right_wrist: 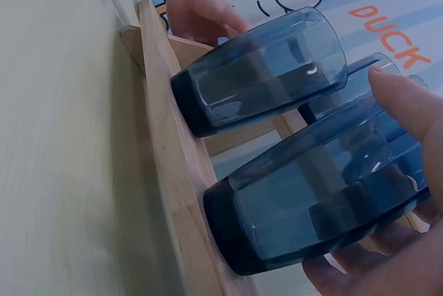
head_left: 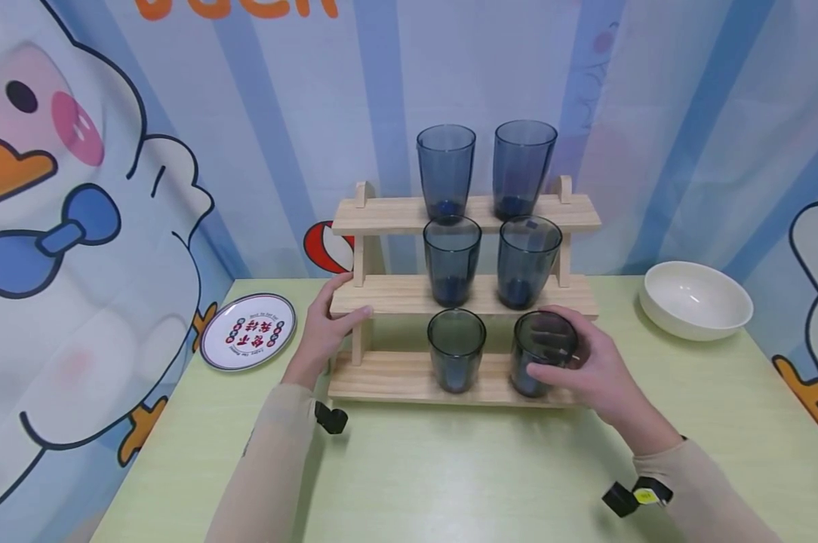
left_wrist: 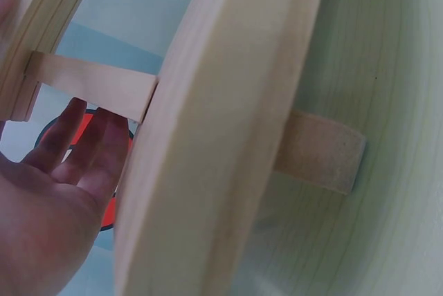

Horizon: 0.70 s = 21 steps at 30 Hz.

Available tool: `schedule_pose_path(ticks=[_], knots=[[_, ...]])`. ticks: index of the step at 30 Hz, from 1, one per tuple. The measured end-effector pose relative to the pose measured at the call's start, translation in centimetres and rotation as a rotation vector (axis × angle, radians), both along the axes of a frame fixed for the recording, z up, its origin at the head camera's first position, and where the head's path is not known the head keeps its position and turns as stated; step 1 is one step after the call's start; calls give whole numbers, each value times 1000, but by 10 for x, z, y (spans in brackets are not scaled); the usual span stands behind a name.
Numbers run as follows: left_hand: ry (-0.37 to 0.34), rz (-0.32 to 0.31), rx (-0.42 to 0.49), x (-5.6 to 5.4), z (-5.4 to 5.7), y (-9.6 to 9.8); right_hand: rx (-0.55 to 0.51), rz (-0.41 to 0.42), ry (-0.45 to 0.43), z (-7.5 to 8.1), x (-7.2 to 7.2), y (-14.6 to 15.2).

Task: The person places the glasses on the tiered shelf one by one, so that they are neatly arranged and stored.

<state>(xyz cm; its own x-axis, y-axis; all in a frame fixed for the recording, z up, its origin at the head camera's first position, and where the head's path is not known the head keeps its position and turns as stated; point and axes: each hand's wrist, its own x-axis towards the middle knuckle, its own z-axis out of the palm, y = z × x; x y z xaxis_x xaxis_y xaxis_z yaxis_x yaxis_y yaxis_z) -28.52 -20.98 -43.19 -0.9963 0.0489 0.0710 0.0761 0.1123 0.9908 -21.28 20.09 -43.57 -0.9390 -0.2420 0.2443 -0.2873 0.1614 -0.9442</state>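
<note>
A three-tier wooden shelf rack [head_left: 382, 386] stands on the table with two blue-grey glass tumblers on each tier. At the rack's left end my left hand [head_left: 327, 324] grips the middle tier, thumb over its front. The left wrist view shows those fingers [left_wrist: 104, 151] curled behind an upright [left_wrist: 97, 85]. My right hand [head_left: 602, 369] holds the right-hand tumbler [head_left: 531, 377] on the lowest tier, thumb in front and fingers round the far side. Its dark base [right_wrist: 232, 230] is at the board in the right wrist view. The other lower tumbler [head_left: 456, 354] stands upright to its left.
Two tumblers on the middle tier, one of them [head_left: 452, 264] on the left, stand close above the lower ones. A white plate with red lettering [head_left: 249, 332] lies left of the rack. A white bowl [head_left: 694, 302] sits at the back right, before a printed curtain [head_left: 300, 136].
</note>
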Motion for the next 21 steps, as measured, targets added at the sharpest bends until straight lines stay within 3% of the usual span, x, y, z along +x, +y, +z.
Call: schedule_pose_path(ticks=[6,14,21], knots=[[1,4,4,-2,-3,0,-3,7,7,-1,0,-3],[29,17,0,-17,-27,-7,20,-10,0,-2,0,-7],[49,16,1,-19,-30,-8,33,-13,11,-4,-2,-9]])
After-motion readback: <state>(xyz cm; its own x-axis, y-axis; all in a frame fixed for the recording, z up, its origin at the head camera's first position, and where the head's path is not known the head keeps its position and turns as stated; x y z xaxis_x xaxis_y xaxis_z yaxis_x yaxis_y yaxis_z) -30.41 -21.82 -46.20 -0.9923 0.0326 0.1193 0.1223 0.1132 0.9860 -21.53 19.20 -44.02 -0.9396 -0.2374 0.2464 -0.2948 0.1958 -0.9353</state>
